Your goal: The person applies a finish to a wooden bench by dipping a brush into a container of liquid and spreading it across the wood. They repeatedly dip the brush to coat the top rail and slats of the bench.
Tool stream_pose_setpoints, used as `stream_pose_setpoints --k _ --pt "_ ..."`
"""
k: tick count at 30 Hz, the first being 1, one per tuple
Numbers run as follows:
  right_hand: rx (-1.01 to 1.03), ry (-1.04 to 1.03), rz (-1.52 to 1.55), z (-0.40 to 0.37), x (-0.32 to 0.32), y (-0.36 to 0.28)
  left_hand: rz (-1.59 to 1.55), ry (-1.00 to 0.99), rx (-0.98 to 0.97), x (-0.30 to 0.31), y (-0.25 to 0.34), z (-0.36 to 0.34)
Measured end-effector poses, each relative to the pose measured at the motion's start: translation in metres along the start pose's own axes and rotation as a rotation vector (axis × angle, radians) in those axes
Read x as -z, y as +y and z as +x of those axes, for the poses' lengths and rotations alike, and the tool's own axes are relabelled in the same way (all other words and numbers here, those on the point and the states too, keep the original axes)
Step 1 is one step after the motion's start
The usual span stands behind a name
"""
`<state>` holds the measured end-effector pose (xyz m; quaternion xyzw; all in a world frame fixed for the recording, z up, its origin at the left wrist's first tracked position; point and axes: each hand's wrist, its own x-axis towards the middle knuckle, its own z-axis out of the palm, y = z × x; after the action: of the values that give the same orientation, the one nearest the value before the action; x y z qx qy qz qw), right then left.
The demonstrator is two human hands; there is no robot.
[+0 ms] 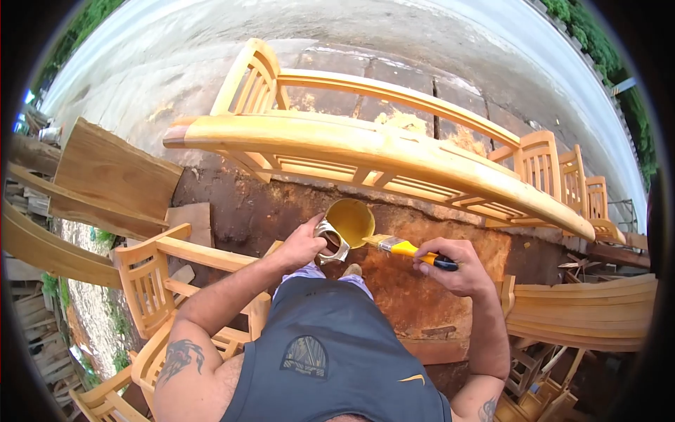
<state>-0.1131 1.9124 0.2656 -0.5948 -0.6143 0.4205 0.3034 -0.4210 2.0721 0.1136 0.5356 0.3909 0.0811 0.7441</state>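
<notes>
Yellow-handled brush [404, 247] in right hand [458, 269], outdoors.

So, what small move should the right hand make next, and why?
Probably ease the brush slightly left, over the yellow container: the right hand holds its handle, its bristles appear beside the container's rim, and the left hand holds a silvery can close by.

Daylight falls on pale paving [316, 32], reddish-brown ground [225, 204], wooden planks [116, 169], slatted furniture [145, 288] and green foliage [578, 39].
</notes>
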Motion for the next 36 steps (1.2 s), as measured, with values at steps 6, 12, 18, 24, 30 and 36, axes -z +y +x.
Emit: stream_pose_setpoints --k 6,12,18,24,30,36 --pt "0.119 0.277 0.657 0.022 0.015 -0.014 -0.043 0.024 0.017 0.022 0.008 0.002" --pt "0.038 0.36 0.615 0.123 0.052 -0.046 -0.178 0.006 0.034 0.038 0.012 0.003" --pt "-0.071 0.308 0.562 0.216 0.061 -0.037 -0.045 0.008 0.066 0.053 0.024 -0.005" --pt "-0.411 0.442 0.134 0.18 0.105 -0.015 -0.099 0.028 0.109 0.071 0.012 -0.003" --pt "-0.507 0.369 -0.607 0.193 0.138 -0.053 -0.085 0.045 0.095 0.079 -0.002 0.003" --pt "-0.171 0.022 -0.582 0.296 -0.002 -0.126 -0.121 0.052 0.131 0.08 0.012 -0.004"
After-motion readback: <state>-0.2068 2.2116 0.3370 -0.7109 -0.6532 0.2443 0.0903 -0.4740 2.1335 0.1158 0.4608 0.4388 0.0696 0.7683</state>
